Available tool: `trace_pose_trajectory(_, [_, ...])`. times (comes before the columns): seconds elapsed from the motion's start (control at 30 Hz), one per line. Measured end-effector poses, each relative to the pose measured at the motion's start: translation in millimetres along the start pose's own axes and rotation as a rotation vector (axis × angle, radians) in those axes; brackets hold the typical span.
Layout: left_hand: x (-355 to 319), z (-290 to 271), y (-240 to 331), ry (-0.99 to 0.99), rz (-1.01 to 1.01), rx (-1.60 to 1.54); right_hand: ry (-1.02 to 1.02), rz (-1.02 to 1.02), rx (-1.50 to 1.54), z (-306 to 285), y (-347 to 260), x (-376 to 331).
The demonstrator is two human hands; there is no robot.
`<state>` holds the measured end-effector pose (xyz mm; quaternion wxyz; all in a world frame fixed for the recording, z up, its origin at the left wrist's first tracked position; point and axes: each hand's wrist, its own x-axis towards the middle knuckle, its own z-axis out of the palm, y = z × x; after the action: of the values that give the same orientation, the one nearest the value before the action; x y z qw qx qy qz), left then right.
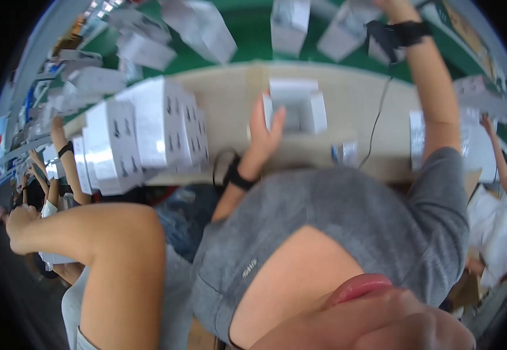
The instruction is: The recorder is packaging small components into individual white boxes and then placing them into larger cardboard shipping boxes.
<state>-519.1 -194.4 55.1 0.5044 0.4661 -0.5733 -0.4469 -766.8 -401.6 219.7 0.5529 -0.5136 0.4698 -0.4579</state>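
Note:
On the pale worktable, a small white box (314, 114) stands with its flaps raised and its top open. My left hand (265, 129) grips its left wall, the thumb over the inner side and the fingers outside. What lies in the box is too blurred to tell. My right arm reaches far forward to the upper right, over the green surface. At the frame's upper edge my right hand (394, 7) is smeared and partly cut off, close to a white box (344, 32); its fingers do not show clearly. Each wrist wears a black band.
Stacked white boxes (160, 125) fill the table's left side. More boxes (289, 26) stand along the green surface (253, 49). A thin black cord (379, 116) crosses the table near a small blue-and-white packet (344, 153). Other people's arms (69, 154) work at left and right.

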Motion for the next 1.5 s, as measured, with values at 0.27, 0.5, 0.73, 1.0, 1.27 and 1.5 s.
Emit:
trace_pose_trajectory(0.27, [-1,21,17,0.123,0.052,-0.319,-0.645,0.197,-1.414,-5,127,-249])
trace_pose_trajectory(0.5, [-9,23,40,0.058,0.099,-0.223,-0.553,0.19,-1.247,-32,190,-290])
trace_pose_trajectory(0.73, [-5,25,28,0.02,0.15,-0.079,-0.056,-0.309,-0.936,-6,6,-248])
trace_pose_trajectory(1.0, [-2,41,28,0.0,0.214,-0.195,-0.106,-0.71,-1.048,57,-18,-227])
trace_pose_trajectory(1.27, [7,49,29,-0.062,0.134,-0.24,-0.321,-0.35,-1.232,44,32,-254])
trace_pose_trajectory(1.5, [24,72,43,-0.003,0.372,-0.103,0.123,-0.449,-1.219,-31,35,-248])
